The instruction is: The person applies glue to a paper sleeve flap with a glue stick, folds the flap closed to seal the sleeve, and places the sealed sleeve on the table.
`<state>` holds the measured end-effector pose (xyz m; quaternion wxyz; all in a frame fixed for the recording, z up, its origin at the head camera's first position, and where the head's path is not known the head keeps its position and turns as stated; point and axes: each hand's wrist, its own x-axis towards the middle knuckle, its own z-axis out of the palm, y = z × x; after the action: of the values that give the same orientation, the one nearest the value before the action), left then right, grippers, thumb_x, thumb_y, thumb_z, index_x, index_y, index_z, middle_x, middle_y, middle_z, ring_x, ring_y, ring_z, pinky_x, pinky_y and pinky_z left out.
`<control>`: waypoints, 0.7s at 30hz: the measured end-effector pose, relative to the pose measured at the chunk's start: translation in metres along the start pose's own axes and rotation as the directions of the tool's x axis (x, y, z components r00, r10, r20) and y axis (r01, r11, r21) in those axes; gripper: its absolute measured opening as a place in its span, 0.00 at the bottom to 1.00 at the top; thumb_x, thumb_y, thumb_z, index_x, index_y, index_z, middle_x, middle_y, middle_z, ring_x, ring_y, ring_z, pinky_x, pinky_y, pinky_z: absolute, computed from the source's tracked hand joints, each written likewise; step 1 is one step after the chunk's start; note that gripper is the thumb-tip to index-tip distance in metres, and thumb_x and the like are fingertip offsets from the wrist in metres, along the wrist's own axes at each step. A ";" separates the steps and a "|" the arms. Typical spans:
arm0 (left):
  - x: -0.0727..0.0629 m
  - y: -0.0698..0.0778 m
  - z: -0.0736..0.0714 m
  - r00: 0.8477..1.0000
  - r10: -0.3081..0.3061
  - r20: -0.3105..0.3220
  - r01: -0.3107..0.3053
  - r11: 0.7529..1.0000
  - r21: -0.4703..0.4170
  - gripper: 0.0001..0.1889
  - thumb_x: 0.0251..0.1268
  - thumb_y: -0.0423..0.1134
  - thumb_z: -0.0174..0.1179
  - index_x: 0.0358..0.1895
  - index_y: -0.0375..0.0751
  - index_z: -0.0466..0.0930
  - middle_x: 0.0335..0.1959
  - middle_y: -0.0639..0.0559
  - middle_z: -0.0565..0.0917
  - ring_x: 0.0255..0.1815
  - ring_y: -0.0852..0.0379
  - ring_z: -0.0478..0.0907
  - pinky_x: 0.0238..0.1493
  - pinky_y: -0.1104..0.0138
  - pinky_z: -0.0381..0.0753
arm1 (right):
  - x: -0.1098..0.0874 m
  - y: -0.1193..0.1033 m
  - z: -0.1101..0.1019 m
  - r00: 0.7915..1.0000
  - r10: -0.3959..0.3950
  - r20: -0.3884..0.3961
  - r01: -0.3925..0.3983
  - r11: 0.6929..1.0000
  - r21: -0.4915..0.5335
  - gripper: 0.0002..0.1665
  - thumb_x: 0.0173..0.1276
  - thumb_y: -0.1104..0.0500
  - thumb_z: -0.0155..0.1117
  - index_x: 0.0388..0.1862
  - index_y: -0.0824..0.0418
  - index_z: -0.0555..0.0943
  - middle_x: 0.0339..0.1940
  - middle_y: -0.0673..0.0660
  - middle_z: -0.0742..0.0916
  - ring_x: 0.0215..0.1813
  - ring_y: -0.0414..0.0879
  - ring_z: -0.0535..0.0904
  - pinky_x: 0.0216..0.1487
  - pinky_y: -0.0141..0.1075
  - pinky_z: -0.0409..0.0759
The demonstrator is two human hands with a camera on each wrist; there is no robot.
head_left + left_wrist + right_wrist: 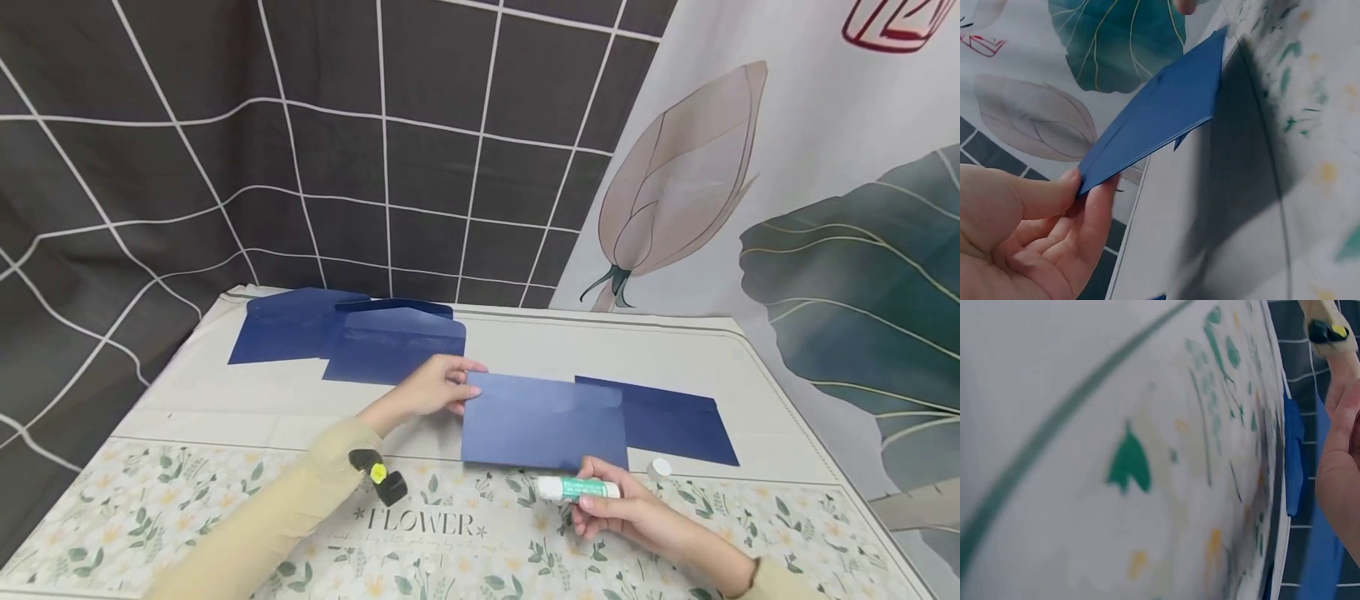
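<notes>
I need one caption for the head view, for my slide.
Left hand holds a blue envelope by its corner while the right hand grips a glue stick above a floral tablecloth.

My table [525,333], under its flower-printed cloth [225,492]!
On my left, navy envelopes [397,350] overlap toward the far edge; on my right lies one more envelope [678,425], white cap [660,468] just beside.

Behind the surface [600,346] hangs a dark cloth [330,154] gridded in white, rippling towards the left. Beside it, a pale cloth [693,285] carries a pinkish-beige bud [678,167] and a large grey-green leaf [847,271]. The surface is off-white at the back and flower-printed in front, lettered "FLOWER" [422,522].
</notes>
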<state>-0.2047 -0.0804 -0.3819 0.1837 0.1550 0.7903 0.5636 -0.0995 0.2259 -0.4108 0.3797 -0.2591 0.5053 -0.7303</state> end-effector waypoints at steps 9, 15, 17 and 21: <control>0.061 0.014 0.035 0.999 -0.014 -0.048 0.009 0.996 -0.092 0.22 0.65 0.25 0.55 0.64 0.32 0.72 0.30 0.53 0.71 0.27 0.65 0.76 0.38 0.64 0.86 | 0.001 0.010 0.008 0.999 0.049 0.020 -0.048 0.999 -0.016 0.12 0.74 0.70 0.42 0.46 0.54 0.69 0.40 0.48 0.86 0.42 0.38 0.84 0.42 0.28 0.83; 0.094 0.024 0.061 0.997 -0.059 -0.053 0.050 0.986 -0.160 0.24 0.65 0.25 0.56 0.65 0.34 0.71 0.36 0.48 0.76 0.27 0.64 0.74 0.40 0.66 0.85 | 0.000 0.012 0.011 0.993 0.106 0.049 -0.105 0.994 -0.015 0.10 0.74 0.68 0.45 0.46 0.54 0.68 0.39 0.48 0.85 0.42 0.37 0.82 0.43 0.29 0.82; 0.102 0.027 0.071 0.995 -0.077 -0.064 0.064 0.980 -0.187 0.24 0.65 0.25 0.56 0.64 0.34 0.72 0.43 0.42 0.79 0.26 0.64 0.74 0.40 0.66 0.85 | 0.000 0.011 0.013 0.991 0.123 0.057 -0.123 0.992 -0.015 0.09 0.74 0.68 0.45 0.46 0.54 0.68 0.40 0.48 0.85 0.42 0.37 0.82 0.43 0.29 0.82; 0.115 0.031 0.091 0.991 -0.109 -0.074 0.089 0.967 -0.239 0.23 0.64 0.24 0.57 0.63 0.34 0.73 0.53 0.33 0.79 0.24 0.64 0.74 0.36 0.69 0.85 | -0.001 0.013 0.014 0.992 0.101 0.080 -0.101 0.995 -0.010 0.09 0.75 0.67 0.44 0.47 0.55 0.68 0.41 0.48 0.85 0.42 0.37 0.82 0.43 0.28 0.82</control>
<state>-0.2625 0.0577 -0.3928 0.1944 0.0681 0.7320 0.6494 -0.0845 0.2168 -0.4177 0.4355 -0.2635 0.5044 -0.6975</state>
